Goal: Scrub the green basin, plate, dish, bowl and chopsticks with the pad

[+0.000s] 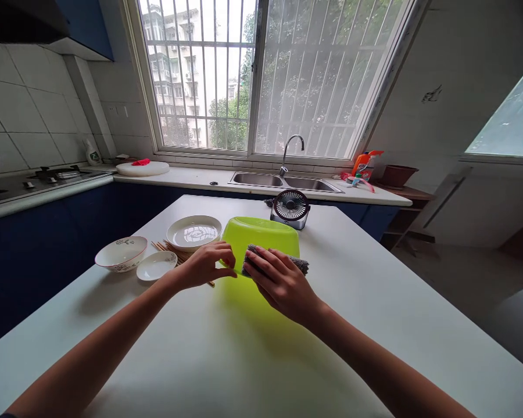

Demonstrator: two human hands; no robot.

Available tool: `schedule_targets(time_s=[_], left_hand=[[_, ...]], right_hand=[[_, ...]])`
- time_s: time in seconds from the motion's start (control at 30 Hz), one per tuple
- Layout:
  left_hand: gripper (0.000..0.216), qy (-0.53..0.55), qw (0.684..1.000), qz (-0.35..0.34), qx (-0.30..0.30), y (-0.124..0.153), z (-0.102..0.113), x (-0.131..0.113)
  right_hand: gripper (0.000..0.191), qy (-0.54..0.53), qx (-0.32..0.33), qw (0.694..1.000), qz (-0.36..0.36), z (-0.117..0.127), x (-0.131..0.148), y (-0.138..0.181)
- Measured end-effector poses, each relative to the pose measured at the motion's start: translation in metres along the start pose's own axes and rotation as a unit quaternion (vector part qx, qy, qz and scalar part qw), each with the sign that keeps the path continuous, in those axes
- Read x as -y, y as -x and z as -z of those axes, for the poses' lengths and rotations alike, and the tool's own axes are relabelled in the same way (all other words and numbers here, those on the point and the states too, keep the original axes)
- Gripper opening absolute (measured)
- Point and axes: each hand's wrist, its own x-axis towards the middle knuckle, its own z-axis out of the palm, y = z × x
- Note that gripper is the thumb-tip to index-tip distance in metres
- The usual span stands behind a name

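A translucent lime-green plastic basin (261,232) stands tilted on the white table in front of me. My left hand (209,262) grips its left edge, thumb below and fingers curled over. My right hand (279,281) presses a grey cloth (303,266) against the basin's near side, fingers laid over the cloth. Left of the basin are a white plate (194,232), several wooden chopsticks (168,248), a small white dish (157,266) and a flower-patterned bowl (121,254). The chopsticks are partly hidden behind my left hand.
A small black fan (290,207) stands behind the basin on the white table (366,290). Along the window counter are a steel double sink (261,179) with a faucet (293,152), a round white board (142,168) and orange spray bottles (362,164). A stove (47,179) lies left.
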Motion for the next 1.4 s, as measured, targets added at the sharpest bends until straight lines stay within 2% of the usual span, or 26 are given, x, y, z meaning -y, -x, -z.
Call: schedule_targets(time_s=[0.17,0.3,0.5,0.6,0.87,1.07,1.27,1.4], left_hand=[[0.026,0.069,0.997,0.021,0.009,0.001,0.0,0.0],[0.026,0.08,0.996,0.026,0.023,0.002,-0.002,0.001],[0.028,0.087,0.995,0.027,0.039,0.006,-0.004,0.004],[0.029,0.095,0.994,0.023,0.041,0.008,-0.005,0.006],[0.029,0.112,0.993,0.042,0.02,0.006,-0.002,0.013],[0.03,0.113,0.993,0.043,0.016,0.006,0.002,0.017],[0.031,0.124,0.991,0.047,0.023,0.006,0.003,0.017],[0.032,0.12,0.991,0.041,0.036,0.007,0.003,0.015]], right_hand=[[0.037,-0.01,0.01,1.0,0.008,0.004,-0.003,0.0],[0.039,-0.013,0.006,1.0,0.003,0.006,-0.015,-0.002],[0.037,-0.053,-0.043,0.995,-0.076,0.005,-0.041,-0.011],[0.036,-0.071,-0.056,0.991,-0.103,0.004,-0.046,-0.011],[0.034,-0.077,-0.038,0.996,-0.029,0.007,-0.024,0.002],[0.034,-0.085,-0.015,0.996,-0.025,0.009,-0.008,0.011],[0.035,-0.069,-0.021,0.997,0.001,0.009,-0.019,0.006],[0.037,-0.082,-0.044,0.995,-0.027,0.006,-0.037,-0.003]])
